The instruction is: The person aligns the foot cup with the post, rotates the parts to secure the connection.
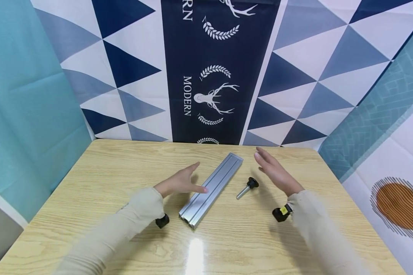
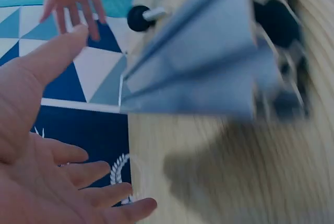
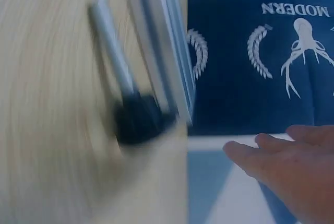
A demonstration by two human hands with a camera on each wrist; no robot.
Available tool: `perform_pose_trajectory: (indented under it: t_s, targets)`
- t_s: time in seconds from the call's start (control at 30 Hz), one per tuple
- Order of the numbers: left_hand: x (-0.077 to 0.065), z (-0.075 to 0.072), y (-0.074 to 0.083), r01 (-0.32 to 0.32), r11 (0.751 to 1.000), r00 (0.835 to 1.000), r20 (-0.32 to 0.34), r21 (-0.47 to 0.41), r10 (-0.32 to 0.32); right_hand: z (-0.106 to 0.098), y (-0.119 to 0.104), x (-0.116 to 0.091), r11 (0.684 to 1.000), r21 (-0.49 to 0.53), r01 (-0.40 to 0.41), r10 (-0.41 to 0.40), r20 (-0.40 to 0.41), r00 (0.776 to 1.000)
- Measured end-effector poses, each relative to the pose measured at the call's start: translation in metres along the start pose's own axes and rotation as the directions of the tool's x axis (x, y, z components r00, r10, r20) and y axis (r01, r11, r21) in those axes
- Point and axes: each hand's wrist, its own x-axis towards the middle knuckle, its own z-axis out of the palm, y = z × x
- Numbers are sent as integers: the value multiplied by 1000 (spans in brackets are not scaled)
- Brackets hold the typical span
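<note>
1. Aluminium extrusion [image 1: 217,183], slotted lengthwise, lies slantwise on the wood-grain table [image 1: 234,244], between the hands, its near end showing hollow channels.
2. Left hand [image 1: 180,181]: thumb and fingers spread wide beside the extrusion, grasping nothing; the left wrist view shows a gap between them.
3. Right hand [image 1: 275,172]: raised, fingers extended, palm free, to the right of the levelling foot [image 1: 251,183], which lies on its side with its metal stem towards the person.
4. Handling, as a judgement: the extrusion should be rigid, fairly light for its bulk because hollow, hardly fragile, somewhat slick on its smooth faces. Best hold is across its width near mid-length, fingertips catching the side grooves; cut ends may be sharp.
5. The levelling foot probably rolls easily; pinch its black base.
</note>
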Motion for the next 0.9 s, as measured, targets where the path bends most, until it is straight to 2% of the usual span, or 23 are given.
perform_pose_trajectory:
  t_s: [0.13, 0.33, 0.47, 0.63, 0.9]
  targets:
    - [5, 16, 5, 36, 999, 999, 13, -24, -36, 19, 5, 7, 983, 179, -31, 20, 64, 998]
    - [10, 36, 5, 69, 997, 998, -3, -27, -69, 38, 10, 11, 960, 268, -81, 56, 99, 994]
    - [11, 43, 5, 85, 996, 995, -49, -4, -85, 45, 13, 12, 948, 305, -92, 62, 107, 992]
    - [12, 48, 7, 91, 995, 994, -71, 46, -87, 52, 17, 12, 937, 332, -112, 74, 123, 990]
    - [16, 54, 11, 78, 983, 991, -116, 166, -59, 56, 17, 9, 942, 309, -129, 94, 126, 988]
